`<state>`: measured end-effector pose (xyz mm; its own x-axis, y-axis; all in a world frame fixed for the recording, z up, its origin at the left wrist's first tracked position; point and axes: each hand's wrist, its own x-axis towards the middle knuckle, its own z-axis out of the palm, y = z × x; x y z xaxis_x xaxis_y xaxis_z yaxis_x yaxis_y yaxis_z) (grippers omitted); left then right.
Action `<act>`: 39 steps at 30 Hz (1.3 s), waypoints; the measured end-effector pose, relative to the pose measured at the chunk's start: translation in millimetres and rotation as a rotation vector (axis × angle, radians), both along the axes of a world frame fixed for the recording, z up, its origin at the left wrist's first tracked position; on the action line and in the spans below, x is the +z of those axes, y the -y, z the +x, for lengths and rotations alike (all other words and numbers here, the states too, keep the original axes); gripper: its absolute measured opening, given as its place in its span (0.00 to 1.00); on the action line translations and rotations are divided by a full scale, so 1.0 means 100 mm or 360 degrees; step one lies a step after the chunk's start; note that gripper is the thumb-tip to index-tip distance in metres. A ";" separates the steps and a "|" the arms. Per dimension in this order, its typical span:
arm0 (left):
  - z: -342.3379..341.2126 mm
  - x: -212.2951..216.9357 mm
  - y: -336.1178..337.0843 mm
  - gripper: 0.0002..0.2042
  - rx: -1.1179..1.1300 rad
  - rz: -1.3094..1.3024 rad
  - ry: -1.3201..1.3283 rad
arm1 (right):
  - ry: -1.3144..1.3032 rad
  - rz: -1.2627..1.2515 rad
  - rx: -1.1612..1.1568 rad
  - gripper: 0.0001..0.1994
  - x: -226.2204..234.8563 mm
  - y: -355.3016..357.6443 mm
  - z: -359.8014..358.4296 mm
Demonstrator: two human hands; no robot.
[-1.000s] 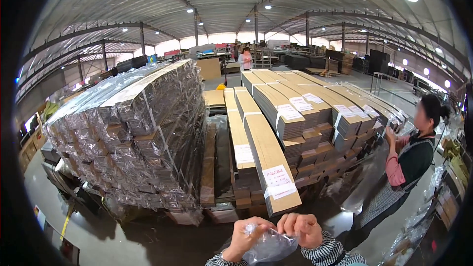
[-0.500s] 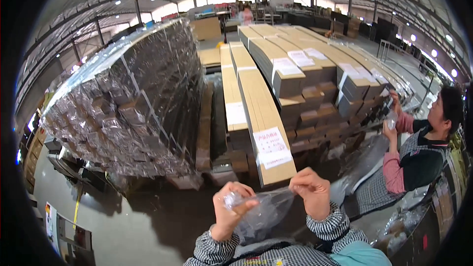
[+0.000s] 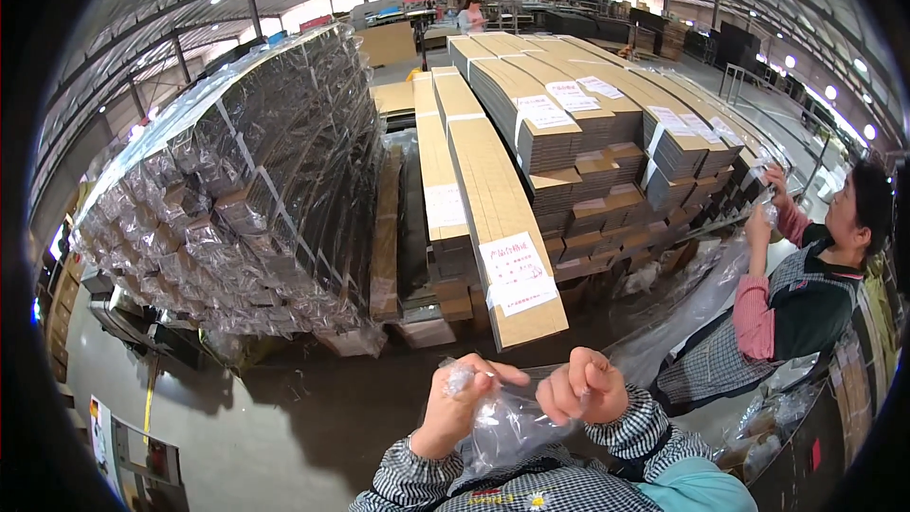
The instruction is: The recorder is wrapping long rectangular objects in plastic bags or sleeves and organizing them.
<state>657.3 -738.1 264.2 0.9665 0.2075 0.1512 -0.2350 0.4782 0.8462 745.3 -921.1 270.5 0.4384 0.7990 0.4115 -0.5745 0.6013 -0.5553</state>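
A clear plastic bag (image 3: 507,425) hangs crumpled between my two hands, low in front of my chest. My left hand (image 3: 457,403) is closed on its bunched edge, with a wad of film showing at the thumb and the index finger pointing right. My right hand (image 3: 585,389) pinches the other side of the bag, fingers curled. Just beyond my hands juts the near end of a long bundle of tan cardboard strips (image 3: 512,209), strapped in white and topped by a white printed label (image 3: 517,272).
Left stands a tall film-wrapped stack (image 3: 284,180). More strapped cardboard bundles (image 3: 569,76) are piled to the right. A co-worker (image 3: 806,284) at the right handles clear film (image 3: 701,299) beside that pile. Another person (image 3: 471,15) is far back. Crumpled plastic (image 3: 773,427) lies at lower right.
My right hand has moved left and slightly down, closer to my left hand, so the bag is slack and bunched. My left hand has shifted slightly right. The view has tilted a little.
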 end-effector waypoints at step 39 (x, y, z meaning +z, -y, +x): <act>0.87 0.04 -0.68 0.05 0.0431 0.1329 -0.0140 | 0.1695 -0.1438 -0.1824 0.11 -0.57 -0.20 1.33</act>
<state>744.3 -670.1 268.0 0.9153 0.2863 0.2833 -0.1684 -0.3670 0.9148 878.1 -900.9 213.8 0.7414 0.4348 0.5111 0.6475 -0.2634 -0.7151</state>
